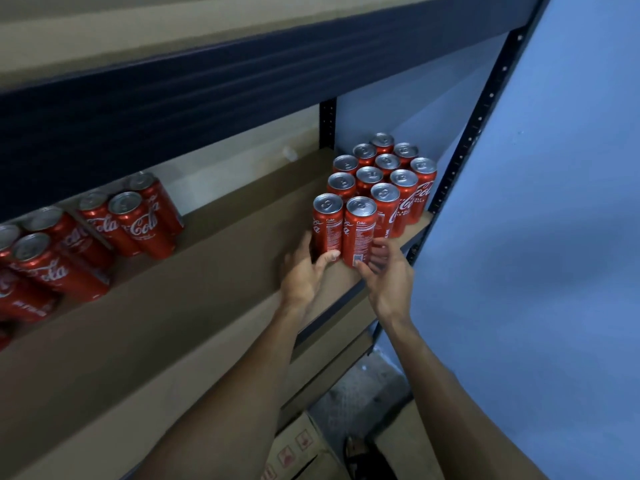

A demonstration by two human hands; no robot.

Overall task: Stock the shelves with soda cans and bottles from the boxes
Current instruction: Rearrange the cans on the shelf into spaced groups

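Coke cans (pixel 387 163): I see left hand (pixel 304 271) gripping front-left can (pixel 327 225) | right hand (pixel 386 271) gripping front-right can (pixel 360 230) | both red, upright

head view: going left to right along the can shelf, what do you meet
left group of cans, bare shelf board, left hand, left-held can, right-held can, right hand, front shelf post, blue wall

The cans (pixel 360 230) look like glossy red metal with bare silvery tops. The shelf board (pixel 225 265) is matt brown, like fibreboard, on dark painted metal uprights (pixel 467 133). The near box (pixel 298 448) is dull cardboard.
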